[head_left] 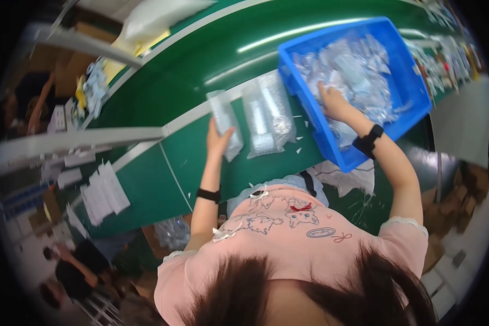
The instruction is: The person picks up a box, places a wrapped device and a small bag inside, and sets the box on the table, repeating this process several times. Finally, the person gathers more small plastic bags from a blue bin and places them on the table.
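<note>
My left hand [218, 142] is closed around the lower part of a slim bubble-wrapped packet [223, 111], thumb on its right side, over the green table. To the right of it, two more bubble-wrapped packets [267, 117] lie side by side. My right hand [337, 104] is inside a blue plastic bin [316, 118], at its left side, among many clear plastic-bagged pieces [358, 73]. A finger there is stretched out and I see nothing held; the other fingertips are partly hidden.
White paper sheets [105, 193] lie on the table's left part. A grey metal frame bar [92, 140] crosses at the left. Small white scraps [299, 150] are scattered by the bin. Other people [81, 266] are at the lower left. Cardboard boxes [462, 206] stand at the right.
</note>
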A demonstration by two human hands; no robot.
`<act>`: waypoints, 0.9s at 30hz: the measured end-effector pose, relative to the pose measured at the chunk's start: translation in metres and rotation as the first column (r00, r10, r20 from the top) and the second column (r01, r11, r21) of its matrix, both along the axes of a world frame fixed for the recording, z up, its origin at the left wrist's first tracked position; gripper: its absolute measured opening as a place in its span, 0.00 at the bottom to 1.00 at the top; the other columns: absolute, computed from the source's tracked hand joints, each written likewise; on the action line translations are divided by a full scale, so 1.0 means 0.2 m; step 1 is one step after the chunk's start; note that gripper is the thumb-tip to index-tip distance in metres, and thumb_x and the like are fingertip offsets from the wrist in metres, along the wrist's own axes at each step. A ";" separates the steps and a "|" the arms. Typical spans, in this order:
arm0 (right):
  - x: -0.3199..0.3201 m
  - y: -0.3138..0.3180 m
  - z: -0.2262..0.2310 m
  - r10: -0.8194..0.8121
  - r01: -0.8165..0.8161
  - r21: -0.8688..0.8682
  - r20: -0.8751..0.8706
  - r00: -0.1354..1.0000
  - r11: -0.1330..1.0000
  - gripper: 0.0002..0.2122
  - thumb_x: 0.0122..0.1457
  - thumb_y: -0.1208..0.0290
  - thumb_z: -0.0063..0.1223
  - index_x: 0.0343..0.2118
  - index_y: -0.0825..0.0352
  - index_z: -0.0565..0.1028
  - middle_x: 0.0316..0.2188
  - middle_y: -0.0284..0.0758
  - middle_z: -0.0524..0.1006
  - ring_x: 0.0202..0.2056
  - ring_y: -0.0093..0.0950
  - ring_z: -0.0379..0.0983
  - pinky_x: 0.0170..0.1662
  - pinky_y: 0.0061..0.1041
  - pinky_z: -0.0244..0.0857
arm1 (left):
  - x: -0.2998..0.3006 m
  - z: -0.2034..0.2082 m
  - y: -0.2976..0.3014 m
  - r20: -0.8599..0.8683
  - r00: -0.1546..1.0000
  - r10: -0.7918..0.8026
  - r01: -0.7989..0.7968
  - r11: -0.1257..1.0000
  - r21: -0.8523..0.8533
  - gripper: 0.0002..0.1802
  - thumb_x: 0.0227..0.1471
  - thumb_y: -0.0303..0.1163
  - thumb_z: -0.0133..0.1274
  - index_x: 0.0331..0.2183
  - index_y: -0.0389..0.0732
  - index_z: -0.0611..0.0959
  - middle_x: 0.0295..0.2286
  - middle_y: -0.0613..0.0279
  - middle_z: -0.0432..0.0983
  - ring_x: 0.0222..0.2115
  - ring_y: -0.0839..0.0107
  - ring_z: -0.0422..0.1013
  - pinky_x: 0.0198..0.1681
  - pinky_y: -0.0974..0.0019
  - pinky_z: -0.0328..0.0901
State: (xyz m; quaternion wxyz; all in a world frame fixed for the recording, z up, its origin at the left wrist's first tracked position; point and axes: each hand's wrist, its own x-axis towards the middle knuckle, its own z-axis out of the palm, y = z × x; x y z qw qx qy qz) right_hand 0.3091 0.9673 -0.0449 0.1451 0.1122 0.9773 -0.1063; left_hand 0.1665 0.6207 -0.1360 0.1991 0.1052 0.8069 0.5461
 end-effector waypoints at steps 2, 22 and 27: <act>-0.04 0.06 -0.10 0.006 -0.011 -0.051 -0.083 0.997 0.999 0.30 0.40 0.69 0.53 0.48 0.75 0.58 0.36 0.52 0.68 0.38 0.48 0.65 0.42 0.39 0.60 | 0.02 0.01 0.04 0.021 1.000 -0.016 0.015 0.999 0.052 0.39 0.36 0.33 0.59 0.50 0.34 0.61 0.48 0.49 0.61 0.48 0.59 0.60 0.50 0.63 0.55; -0.32 -0.57 0.72 -0.314 -0.298 -0.939 -0.338 0.887 0.169 0.29 0.49 0.74 0.48 0.55 0.66 0.51 0.52 0.41 0.58 0.52 0.32 0.55 0.53 0.28 0.50 | 0.17 1.16 0.12 -0.076 0.932 -0.355 0.341 0.786 0.516 0.46 0.32 0.29 0.61 0.53 0.40 0.55 0.48 0.53 0.57 0.50 0.66 0.56 0.50 0.67 0.55; -0.42 -0.30 0.63 -0.049 -0.269 -0.489 -0.545 0.837 0.830 0.29 0.46 0.70 0.54 0.53 0.65 0.58 0.50 0.44 0.61 0.51 0.34 0.59 0.52 0.30 0.52 | 0.15 1.03 -0.05 0.182 0.946 -0.270 0.118 0.805 0.581 0.50 0.25 0.22 0.62 0.53 0.36 0.55 0.49 0.54 0.57 0.49 0.66 0.57 0.51 0.65 0.54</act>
